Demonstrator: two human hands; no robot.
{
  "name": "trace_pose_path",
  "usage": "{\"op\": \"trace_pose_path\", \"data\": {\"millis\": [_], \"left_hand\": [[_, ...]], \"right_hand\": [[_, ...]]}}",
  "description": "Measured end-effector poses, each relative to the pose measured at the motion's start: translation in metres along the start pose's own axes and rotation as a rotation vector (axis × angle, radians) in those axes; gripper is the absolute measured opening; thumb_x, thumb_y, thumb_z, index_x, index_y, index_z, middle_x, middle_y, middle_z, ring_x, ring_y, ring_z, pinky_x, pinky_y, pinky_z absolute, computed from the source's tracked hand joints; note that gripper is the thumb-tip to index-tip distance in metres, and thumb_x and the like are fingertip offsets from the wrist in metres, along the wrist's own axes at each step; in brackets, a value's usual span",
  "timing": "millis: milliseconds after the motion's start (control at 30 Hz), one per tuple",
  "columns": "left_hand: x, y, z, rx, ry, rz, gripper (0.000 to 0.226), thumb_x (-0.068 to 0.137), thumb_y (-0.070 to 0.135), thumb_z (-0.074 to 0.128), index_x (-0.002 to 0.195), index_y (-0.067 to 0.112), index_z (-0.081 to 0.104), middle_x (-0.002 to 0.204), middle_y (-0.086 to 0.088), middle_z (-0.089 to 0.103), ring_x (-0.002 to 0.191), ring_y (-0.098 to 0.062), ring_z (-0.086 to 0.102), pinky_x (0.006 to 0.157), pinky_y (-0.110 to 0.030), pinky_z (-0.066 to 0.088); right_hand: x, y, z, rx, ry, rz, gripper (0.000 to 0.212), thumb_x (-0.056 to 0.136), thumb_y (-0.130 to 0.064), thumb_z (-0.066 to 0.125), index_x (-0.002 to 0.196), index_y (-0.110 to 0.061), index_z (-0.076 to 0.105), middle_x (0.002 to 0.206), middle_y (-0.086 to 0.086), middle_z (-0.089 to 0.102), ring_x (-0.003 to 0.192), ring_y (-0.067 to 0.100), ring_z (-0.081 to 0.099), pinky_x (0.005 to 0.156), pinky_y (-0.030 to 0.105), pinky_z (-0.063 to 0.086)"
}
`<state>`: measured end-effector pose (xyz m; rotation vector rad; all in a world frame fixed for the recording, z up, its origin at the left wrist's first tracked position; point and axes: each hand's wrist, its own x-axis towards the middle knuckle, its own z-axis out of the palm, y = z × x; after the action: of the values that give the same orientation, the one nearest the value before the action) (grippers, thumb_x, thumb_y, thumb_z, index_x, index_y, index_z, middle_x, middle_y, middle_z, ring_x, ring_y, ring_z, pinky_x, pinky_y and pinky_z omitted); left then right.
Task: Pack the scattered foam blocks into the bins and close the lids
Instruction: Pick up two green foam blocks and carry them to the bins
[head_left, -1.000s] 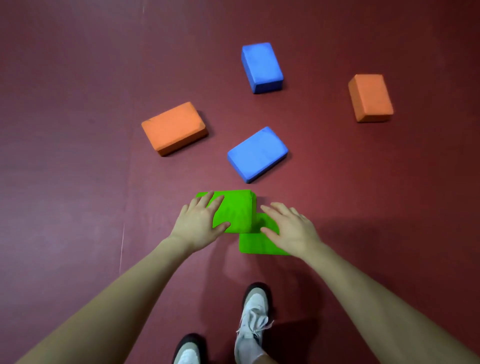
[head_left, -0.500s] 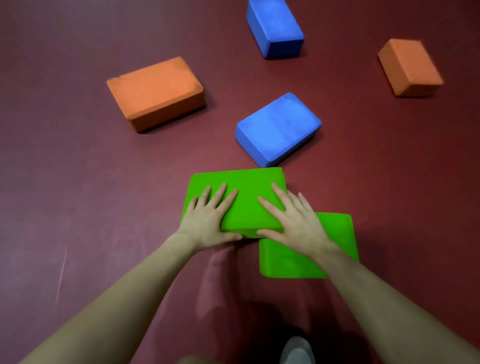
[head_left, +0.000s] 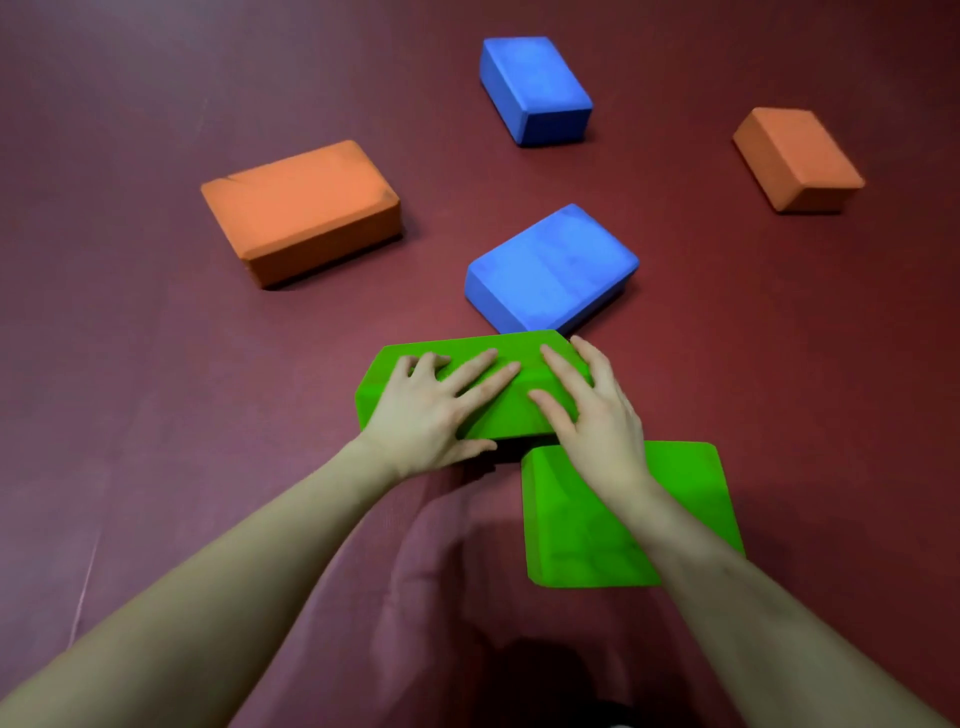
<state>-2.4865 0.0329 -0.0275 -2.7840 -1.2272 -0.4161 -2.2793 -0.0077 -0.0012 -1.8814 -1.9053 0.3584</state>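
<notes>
Both hands are lying on one green block, which is sitting with its long axis running left to right across the view, its near long edge lifted slightly off the dark red floor and casting a shadow beneath. The left hand is resting on the block's left half with fingers spread and nearly straight, the thumb reaching under the near edge. The right hand is covering the right half, fingers straight and fanned toward the far corner, the thumb lying on top. Neither hand is curling round the block.

A second green block is lying flat just beside and nearer the person, its long axis running front to back; the right wrist and forearm are crossing over it and hiding part of its top. Whether the two green blocks are touching is hard to tell.

A blue block is sitting just beyond the held one, angled up to the right, its near corner hidden behind the green edge. Farther off are lying an orange block at the left, another blue block, and a smaller-looking orange block at the right.
</notes>
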Motion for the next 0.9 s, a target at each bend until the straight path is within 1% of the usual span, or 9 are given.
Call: {"op": "trace_pose_path", "data": {"millis": [67, 133, 267, 367, 433, 533, 633, 767, 900], "left_hand": [[-0.001, 0.008, -0.004, -0.042, 0.039, -0.049, 0.078, 0.076, 0.068, 0.044, 0.143, 0.031, 0.032, 0.137, 0.0, 0.055, 0.084, -0.037, 0.062, 0.071, -0.038, 0.045], [-0.001, 0.019, -0.013, -0.073, 0.065, -0.18, 0.075, 0.077, 0.067, 0.043, 0.142, 0.031, 0.039, 0.134, -0.001, 0.057, 0.074, -0.034, 0.061, 0.067, -0.037, 0.045], [0.005, 0.048, -0.025, -0.096, -0.003, -0.385, 0.07, 0.075, 0.066, 0.039, 0.132, 0.029, 0.057, 0.127, -0.005, 0.062, 0.063, -0.034, 0.063, 0.061, -0.035, 0.046], [-0.001, 0.07, -0.022, -0.15, -0.106, -0.482, 0.072, 0.075, 0.068, 0.035, 0.13, 0.029, 0.059, 0.126, -0.004, 0.062, 0.066, -0.035, 0.065, 0.063, -0.037, 0.047], [-0.007, 0.081, -0.02, -0.164, -0.139, -0.555, 0.073, 0.076, 0.069, 0.034, 0.134, 0.029, 0.055, 0.13, -0.004, 0.06, 0.072, -0.036, 0.066, 0.067, -0.038, 0.047], [-0.004, 0.091, -0.025, -0.127, -0.211, -0.595, 0.073, 0.084, 0.068, 0.041, 0.148, 0.034, 0.03, 0.15, 0.0, 0.037, 0.097, -0.038, 0.061, 0.081, -0.041, 0.043], [-0.003, 0.092, -0.027, -0.119, -0.287, -0.567, 0.082, 0.085, 0.064, 0.048, 0.152, 0.034, 0.01, 0.158, 0.001, 0.018, 0.113, -0.037, 0.053, 0.091, -0.041, 0.039], [-0.015, 0.084, -0.029, -0.11, -0.178, -0.626, 0.077, 0.082, 0.059, 0.059, 0.148, 0.031, 0.031, 0.153, -0.006, 0.033, 0.1, -0.041, 0.059, 0.083, -0.044, 0.043], [-0.02, 0.078, -0.031, -0.095, -0.212, -0.747, 0.075, 0.084, 0.06, 0.054, 0.149, 0.032, 0.028, 0.155, -0.004, 0.029, 0.103, -0.039, 0.059, 0.086, -0.041, 0.042]], "right_hand": [[-0.006, 0.006, -0.006, 0.086, -0.028, 0.039, 0.064, 0.091, -0.044, 0.058, 0.148, -0.037, 0.03, 0.158, -0.002, 0.02, 0.13, 0.026, 0.046, 0.097, 0.044, 0.047], [-0.017, 0.016, -0.017, 0.113, -0.025, 0.046, 0.071, 0.089, -0.051, 0.055, 0.15, -0.04, 0.019, 0.159, -0.005, 0.015, 0.128, 0.024, 0.049, 0.094, 0.043, 0.049], [-0.048, 0.047, -0.031, 0.126, -0.13, 0.066, 0.072, 0.086, -0.069, 0.042, 0.149, -0.041, 0.021, 0.155, -0.005, 0.029, 0.14, 0.016, 0.035, 0.111, 0.04, 0.035], [-0.071, 0.069, -0.038, -0.04, -0.38, 0.048, 0.081, 0.072, -0.087, 0.022, 0.142, -0.047, 0.016, 0.155, -0.005, 0.03, 0.144, 0.022, 0.026, 0.118, 0.038, 0.02], [-0.085, 0.08, -0.038, -0.173, -0.577, 0.042, 0.093, 0.06, -0.098, 0.016, 0.14, -0.052, 0.003, 0.16, -0.011, 0.006, 0.149, 0.025, 0.004, 0.119, 0.042, 0.004], [-0.099, 0.088, -0.028, -0.359, -0.756, 0.046, 0.108, 0.063, -0.084, 0.055, 0.136, -0.056, -0.019, 0.151, -0.015, -0.033, 0.139, 0.024, -0.031, 0.112, 0.056, -0.014], [-0.105, 0.09, -0.023, -0.413, -0.712, 0.037, 0.112, 0.065, -0.076, 0.062, 0.135, -0.055, -0.023, 0.15, -0.011, -0.037, 0.137, 0.026, -0.035, 0.109, 0.06, -0.015], [-0.096, 0.072, -0.006, -0.477, -0.554, 0.055, 0.09, 0.066, -0.087, 0.016, 0.141, -0.047, -0.013, 0.156, -0.005, -0.022, 0.146, 0.038, -0.011, 0.112, 0.068, 0.003], [-0.056, 0.043, 0.014, -0.509, -0.419, 0.223, 0.081, 0.085, -0.076, 0.027, 0.152, -0.039, 0.002, 0.162, 0.002, -0.002, 0.146, 0.041, 0.001, 0.107, 0.07, 0.011]]}}
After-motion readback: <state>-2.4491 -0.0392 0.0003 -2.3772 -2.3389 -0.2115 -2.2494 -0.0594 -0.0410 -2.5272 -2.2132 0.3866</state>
